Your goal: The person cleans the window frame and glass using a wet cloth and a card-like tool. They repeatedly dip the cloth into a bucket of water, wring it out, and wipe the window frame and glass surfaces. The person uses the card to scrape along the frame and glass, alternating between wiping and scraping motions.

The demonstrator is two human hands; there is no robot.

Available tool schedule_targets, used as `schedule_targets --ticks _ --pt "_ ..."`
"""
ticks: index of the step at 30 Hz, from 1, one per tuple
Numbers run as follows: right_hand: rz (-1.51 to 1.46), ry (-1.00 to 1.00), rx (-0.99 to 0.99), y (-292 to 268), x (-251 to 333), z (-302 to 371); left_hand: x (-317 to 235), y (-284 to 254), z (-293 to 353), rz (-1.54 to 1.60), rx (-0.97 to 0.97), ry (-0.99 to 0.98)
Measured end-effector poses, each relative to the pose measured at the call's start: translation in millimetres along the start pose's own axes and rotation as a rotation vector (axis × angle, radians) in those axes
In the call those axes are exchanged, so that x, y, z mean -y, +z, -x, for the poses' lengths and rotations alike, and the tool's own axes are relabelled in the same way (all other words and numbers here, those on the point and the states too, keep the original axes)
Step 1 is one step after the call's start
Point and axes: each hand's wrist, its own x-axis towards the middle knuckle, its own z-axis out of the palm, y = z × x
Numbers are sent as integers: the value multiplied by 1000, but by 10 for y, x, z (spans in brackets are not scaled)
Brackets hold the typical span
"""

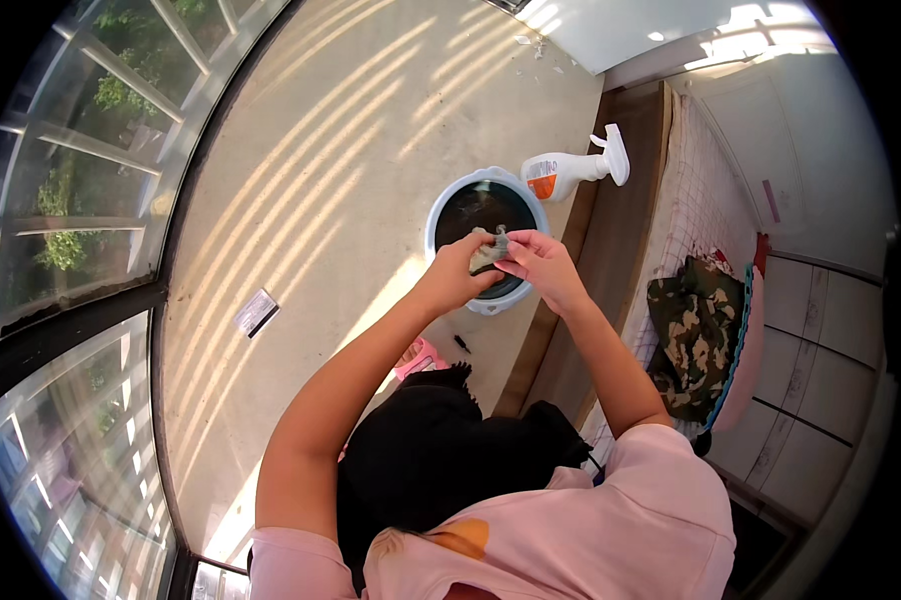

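Both my hands are raised over a round light-blue basin (516,300) of dark liquid on the floor. Between them is a small, crumpled, pale grey-green piece (498,248) that looks like thin cloth. My left hand (458,272) is closed on its left side, thumb below and fingers above. The fingertips of my right hand (546,265) pinch its right edge. Just beyond the basin, at its right, a white spray bottle (569,174) with an orange label lies slanted, its trigger head toward the bed.
A wooden bed frame (621,200) runs along the right, with camouflage cloth (696,335) on the bedding. Barred windows (91,170) line the left. On the floor are a small white box-like packet (258,313), a tiny black object (462,344) and a pink slipper (423,360) by my foot.
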Motion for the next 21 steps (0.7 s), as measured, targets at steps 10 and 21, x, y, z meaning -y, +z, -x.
schedule_targets --ticks 10,21 --pt "-62 106 297 -536 -375 -606 83 49 -435 1106 -10 -473" --pt "1057 -573 -412 -574 -883 -808 693 638 -668 -186 -262 -540"
